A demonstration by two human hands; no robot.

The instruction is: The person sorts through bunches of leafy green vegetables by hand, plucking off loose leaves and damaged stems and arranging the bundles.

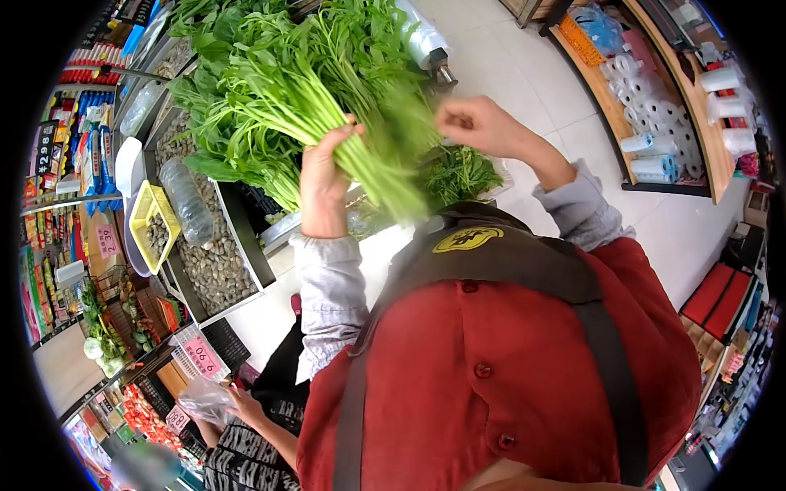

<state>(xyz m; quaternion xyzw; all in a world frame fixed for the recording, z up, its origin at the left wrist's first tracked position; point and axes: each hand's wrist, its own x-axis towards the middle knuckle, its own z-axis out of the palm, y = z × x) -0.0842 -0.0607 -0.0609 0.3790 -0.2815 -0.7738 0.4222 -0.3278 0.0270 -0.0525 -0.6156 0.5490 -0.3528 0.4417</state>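
My left hand (326, 176) is wrapped round a bunch of long-stemmed leafy greens (307, 102), with the leaves pointing up and left and the pale stem ends, blurred, at the lower right. To the right of the stems my right hand (475, 125) is raised with its fingers curled in; whether anything is between them is too small to tell. More leafy greens (254, 176) are piled beneath and behind the bunch. A heap of loose green leaves (463, 174) lies below my right hand.
At left, a bin of shellfish (214, 274) holds a yellow basket (151, 214) and a plastic bottle (187, 200). A roll of clear bags (422, 39) stands behind the greens. Shelves with rolls (655, 106) are at right. Another person's hand (246, 407) holds a plastic bag at lower left.
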